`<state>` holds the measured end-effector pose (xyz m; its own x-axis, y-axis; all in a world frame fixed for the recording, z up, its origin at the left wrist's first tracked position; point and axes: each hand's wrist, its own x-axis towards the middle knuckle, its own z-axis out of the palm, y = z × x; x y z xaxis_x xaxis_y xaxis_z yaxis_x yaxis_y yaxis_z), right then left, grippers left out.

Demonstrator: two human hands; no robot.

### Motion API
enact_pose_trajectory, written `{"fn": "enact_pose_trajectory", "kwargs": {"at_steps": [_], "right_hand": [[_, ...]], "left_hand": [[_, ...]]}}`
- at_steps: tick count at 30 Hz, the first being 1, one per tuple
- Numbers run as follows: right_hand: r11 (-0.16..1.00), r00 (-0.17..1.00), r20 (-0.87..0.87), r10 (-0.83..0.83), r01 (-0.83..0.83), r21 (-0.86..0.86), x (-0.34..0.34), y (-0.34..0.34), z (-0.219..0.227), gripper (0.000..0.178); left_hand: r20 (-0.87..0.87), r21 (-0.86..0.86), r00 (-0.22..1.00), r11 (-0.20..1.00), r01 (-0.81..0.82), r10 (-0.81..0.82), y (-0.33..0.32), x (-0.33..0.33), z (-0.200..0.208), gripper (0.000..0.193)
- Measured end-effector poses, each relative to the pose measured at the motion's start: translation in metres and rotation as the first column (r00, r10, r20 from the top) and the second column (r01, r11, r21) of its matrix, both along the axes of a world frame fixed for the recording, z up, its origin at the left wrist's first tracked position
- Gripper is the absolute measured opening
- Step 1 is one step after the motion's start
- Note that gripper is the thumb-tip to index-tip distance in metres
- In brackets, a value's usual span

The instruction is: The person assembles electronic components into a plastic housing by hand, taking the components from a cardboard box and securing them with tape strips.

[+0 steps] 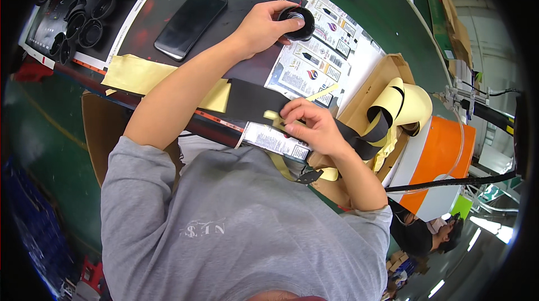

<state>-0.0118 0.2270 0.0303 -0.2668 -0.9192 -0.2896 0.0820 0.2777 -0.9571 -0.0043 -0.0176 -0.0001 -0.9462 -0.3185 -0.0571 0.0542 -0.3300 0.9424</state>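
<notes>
A black phone (191, 23) is laid on the counter (387, 20); at right, what may be an orange-and-white machine (441, 152) is seen.

Bright, fairly even white light covers the table (387, 6) and the shirt (252, 211), with soft shadows in the cloth folds. Ceiling tubes (474, 237) burn out white at lower right. The fisheye bends straight edges and blackens the corners. Mid-frame is reasonably crisp; blue shapes (36, 217) at lower left look dim and blurred.

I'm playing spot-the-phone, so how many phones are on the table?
1: the black phone lies on the dark sheet, beyond the left forearm. Another could be hidden under that arm.
</notes>
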Motion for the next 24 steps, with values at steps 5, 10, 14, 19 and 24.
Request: {"fn": "enact_pose_trajectory", "kwargs": {"at_steps": [5,10,14,19,24], "right_hand": [[0.978,0.944,0.266,-0.196,0.168,0.125,-0.007,-0.005,0.010,0.004],[0.942,0.767,-0.548,-0.334,0.287,-0.172,-0.041,-0.031,0.024,0.013],[0.864,0.647,-0.572,-0.504,0.381,-0.330,-0.067,-0.059,0.012,0.011],[0.865,0.657,-0.564,-0.501,0.365,-0.344,-0.069,-0.077,0.003,0.011],[0.881,0.549,-0.692,-0.469,0.342,-0.326,-0.072,-0.083,-0.006,0.013]], "left_hand": [[-0.004,-0.009,1.000,1.000,0.003,-0.003,0.001,0.001,0.001,0.037],[0.009,0.120,0.997,0.990,0.075,-0.076,-0.003,0.006,0.006,0.041],[-0.012,0.211,0.988,0.966,0.150,-0.151,0.000,0.007,0.009,0.048],[-0.017,0.162,0.978,0.964,0.209,-0.209,0.003,0.010,0.008,0.051],[0.002,0.062,0.962,0.960,0.273,-0.274,0.002,0.008,0.008,0.057]]}}
